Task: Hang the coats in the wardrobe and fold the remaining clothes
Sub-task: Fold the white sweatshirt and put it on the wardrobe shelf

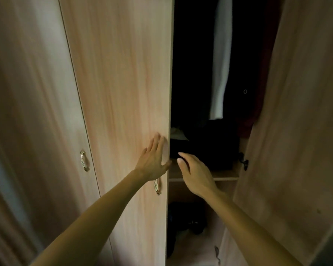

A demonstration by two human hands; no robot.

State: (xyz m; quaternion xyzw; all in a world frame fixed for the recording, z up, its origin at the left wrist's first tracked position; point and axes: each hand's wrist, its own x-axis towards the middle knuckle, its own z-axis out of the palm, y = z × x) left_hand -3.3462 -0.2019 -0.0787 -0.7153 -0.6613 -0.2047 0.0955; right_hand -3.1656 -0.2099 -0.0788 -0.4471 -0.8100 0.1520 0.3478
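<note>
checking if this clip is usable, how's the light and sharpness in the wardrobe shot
Head view: the wardrobe interior is very dark, only a white garment reads clearly; head view: the middle door is warmly lit, the far-left door smeared by blur; head view: wide-angle distortion bows the door edges, while the left hand and right hand look fairly sharp.

Pretty plain stuff: wardrobe doors (123, 73) are pale pinkish-beige woodgrain, handle (156, 186) is a white oval with brassy ends. Inside there's a white garment (220, 73), black coat (238, 73) and dark red garment (247, 125).
</note>
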